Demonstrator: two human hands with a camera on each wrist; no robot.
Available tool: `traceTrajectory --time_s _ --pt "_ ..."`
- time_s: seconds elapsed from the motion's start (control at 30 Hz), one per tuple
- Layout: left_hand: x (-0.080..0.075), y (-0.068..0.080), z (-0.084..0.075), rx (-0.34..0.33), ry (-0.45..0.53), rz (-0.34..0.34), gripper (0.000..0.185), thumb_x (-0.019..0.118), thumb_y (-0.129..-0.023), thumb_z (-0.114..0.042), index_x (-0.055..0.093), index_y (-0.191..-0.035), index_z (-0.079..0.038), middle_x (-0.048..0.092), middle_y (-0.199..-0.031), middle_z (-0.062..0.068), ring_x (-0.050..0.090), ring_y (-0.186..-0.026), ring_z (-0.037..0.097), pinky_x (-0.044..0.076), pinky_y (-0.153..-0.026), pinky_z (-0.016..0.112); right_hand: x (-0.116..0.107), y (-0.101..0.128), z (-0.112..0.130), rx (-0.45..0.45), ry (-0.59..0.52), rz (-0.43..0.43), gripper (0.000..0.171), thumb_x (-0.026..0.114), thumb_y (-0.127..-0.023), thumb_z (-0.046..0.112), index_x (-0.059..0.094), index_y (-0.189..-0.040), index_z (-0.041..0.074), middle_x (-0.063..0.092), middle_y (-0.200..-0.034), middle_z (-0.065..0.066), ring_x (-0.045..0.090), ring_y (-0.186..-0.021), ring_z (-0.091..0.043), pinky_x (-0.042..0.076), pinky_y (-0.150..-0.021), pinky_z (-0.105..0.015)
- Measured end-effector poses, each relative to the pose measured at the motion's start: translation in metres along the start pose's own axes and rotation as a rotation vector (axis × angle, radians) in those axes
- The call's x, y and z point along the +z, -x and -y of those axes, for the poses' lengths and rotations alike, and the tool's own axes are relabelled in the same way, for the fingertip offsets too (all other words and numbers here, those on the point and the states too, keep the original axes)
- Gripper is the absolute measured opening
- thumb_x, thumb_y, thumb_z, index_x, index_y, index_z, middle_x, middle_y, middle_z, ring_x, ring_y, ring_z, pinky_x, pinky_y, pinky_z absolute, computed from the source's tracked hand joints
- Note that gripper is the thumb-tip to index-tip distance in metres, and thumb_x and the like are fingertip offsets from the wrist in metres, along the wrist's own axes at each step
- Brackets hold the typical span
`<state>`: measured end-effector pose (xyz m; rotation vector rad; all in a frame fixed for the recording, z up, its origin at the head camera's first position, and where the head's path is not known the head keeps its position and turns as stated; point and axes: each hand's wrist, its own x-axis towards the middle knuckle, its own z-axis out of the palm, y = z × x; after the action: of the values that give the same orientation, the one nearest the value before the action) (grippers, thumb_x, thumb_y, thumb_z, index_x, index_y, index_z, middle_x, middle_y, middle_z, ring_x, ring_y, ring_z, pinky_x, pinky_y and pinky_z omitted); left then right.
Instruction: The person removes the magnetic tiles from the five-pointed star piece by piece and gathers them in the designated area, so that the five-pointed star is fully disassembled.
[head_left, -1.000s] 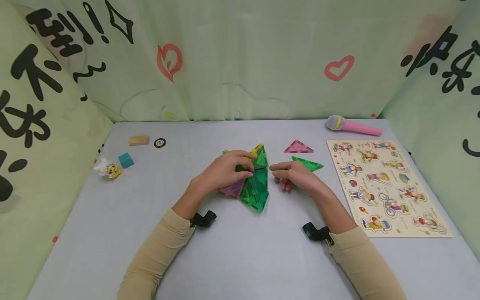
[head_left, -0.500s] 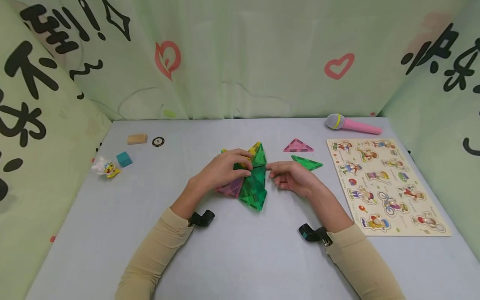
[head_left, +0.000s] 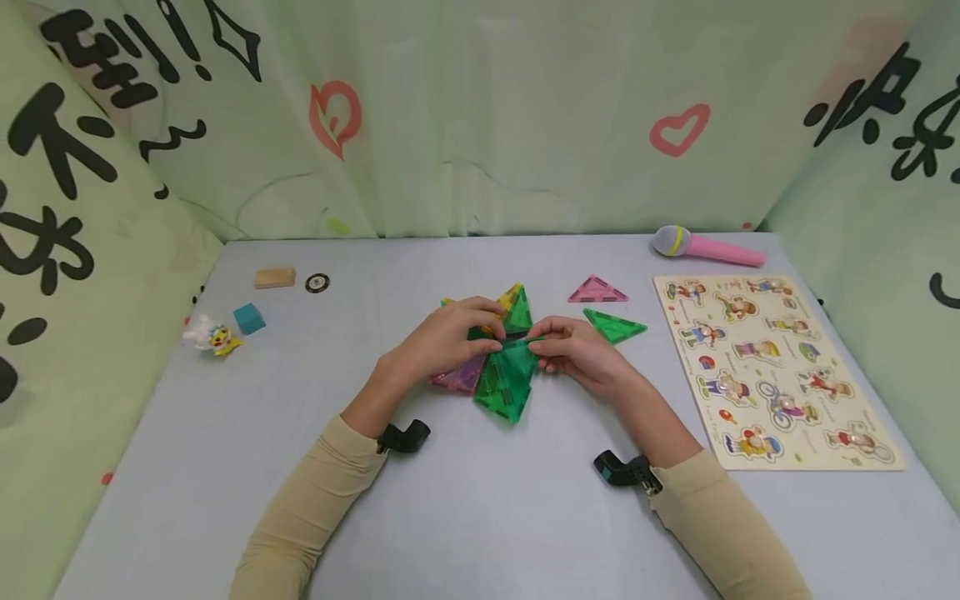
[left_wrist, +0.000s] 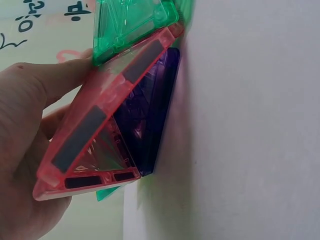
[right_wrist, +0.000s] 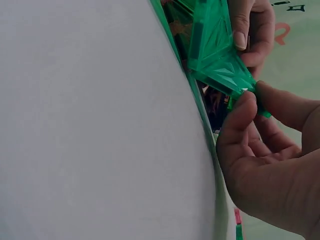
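A built-up shape of translucent triangular magnetic tiles, with green tiles (head_left: 504, 385), a purple tile (head_left: 461, 377) and a yellow tile (head_left: 512, 295), stands mid-table. My left hand (head_left: 448, 335) grips its left and upper part. In the left wrist view, the thumb lies along a red-looking tile (left_wrist: 87, 120) below a green tile (left_wrist: 132, 22); a dark blue tile (left_wrist: 150, 112) shows behind. My right hand (head_left: 581, 354) pinches the corner of a green tile (right_wrist: 225, 75) at the shape's right side. A dark gap shows between the upper and lower green tiles. The shape's inside is mostly hidden.
Behind the right hand lie a loose pink triangular tile (head_left: 597, 290) and a green one (head_left: 615, 326). A picture puzzle board (head_left: 772, 375) and a toy microphone (head_left: 708, 247) lie right. Left are a wooden block (head_left: 275, 277), black ring (head_left: 317, 283), teal cube (head_left: 249, 317) and small toy (head_left: 221, 339).
My right hand has come left from beside the shape and now pinches a green tile's corner. The lower green tiles have shifted slightly left. The left hand keeps its place on the shape.
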<state>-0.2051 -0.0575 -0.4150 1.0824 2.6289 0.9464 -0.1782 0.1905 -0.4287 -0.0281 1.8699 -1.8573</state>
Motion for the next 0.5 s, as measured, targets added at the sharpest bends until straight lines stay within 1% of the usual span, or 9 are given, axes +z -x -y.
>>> traceTrajectory --time_s 0.13,0.2,0.23,0.33,0.43,0.5 --pt "0.001 0.001 0.0 0.008 -0.021 0.01 0.016 0.068 -0.095 -0.032 0.074 -0.106 -0.023 0.056 -0.141 -0.002 0.053 -0.132 0.019 0.045 -0.109 0.038 0.004 0.005 0.003 -0.124 0.186 -0.082 0.016 0.066 -0.094 0.01 0.063 -0.105 -0.002 0.065 -0.077 0.004 0.059 -0.066 -0.012 0.054 -0.066 -0.026" --pt "0.001 0.001 -0.001 0.003 -0.024 0.016 0.019 0.068 -0.094 -0.035 0.075 -0.107 -0.023 0.056 -0.141 -0.002 0.052 -0.133 0.019 0.043 -0.11 0.04 0.005 0.007 0.005 -0.167 0.25 -0.131 0.018 0.066 -0.094 0.009 0.064 -0.105 -0.005 0.065 -0.078 0.004 0.06 -0.067 -0.014 0.054 -0.068 -0.028" --pt "0.001 0.002 -0.002 -0.002 -0.026 0.018 0.019 0.068 -0.094 -0.036 0.075 -0.106 -0.022 0.056 -0.142 -0.002 0.051 -0.134 0.02 0.043 -0.111 0.04 0.006 0.008 0.005 -0.179 0.263 -0.149 0.018 0.066 -0.094 0.008 0.064 -0.105 -0.006 0.066 -0.078 0.004 0.059 -0.068 -0.014 0.054 -0.068 -0.028" --pt "0.0 0.002 -0.003 -0.015 -0.029 0.021 0.017 0.069 -0.093 -0.037 0.076 -0.1 -0.023 0.055 -0.143 -0.002 0.047 -0.137 0.02 0.04 -0.113 0.042 0.007 0.011 0.007 -0.206 0.248 -0.189 0.018 0.065 -0.094 0.006 0.063 -0.106 -0.007 0.065 -0.079 0.003 0.06 -0.07 -0.014 0.054 -0.069 -0.028" --pt "0.0 0.002 -0.003 -0.025 -0.024 0.017 0.014 0.069 -0.093 -0.036 0.076 -0.094 -0.024 0.054 -0.144 -0.002 0.044 -0.14 0.02 0.036 -0.117 0.043 0.006 0.013 0.01 -0.214 0.208 -0.216 0.019 0.064 -0.095 0.008 0.062 -0.107 -0.007 0.065 -0.081 0.002 0.062 -0.071 -0.011 0.055 -0.071 -0.025" --pt "0.001 0.002 -0.003 -0.033 -0.019 0.016 0.013 0.069 -0.094 -0.036 0.076 -0.093 -0.025 0.054 -0.144 -0.002 0.042 -0.141 0.021 0.033 -0.118 0.044 0.004 0.014 0.013 -0.218 0.173 -0.25 0.02 0.064 -0.096 0.009 0.061 -0.108 -0.006 0.065 -0.082 0.001 0.064 -0.071 -0.01 0.056 -0.071 -0.023"
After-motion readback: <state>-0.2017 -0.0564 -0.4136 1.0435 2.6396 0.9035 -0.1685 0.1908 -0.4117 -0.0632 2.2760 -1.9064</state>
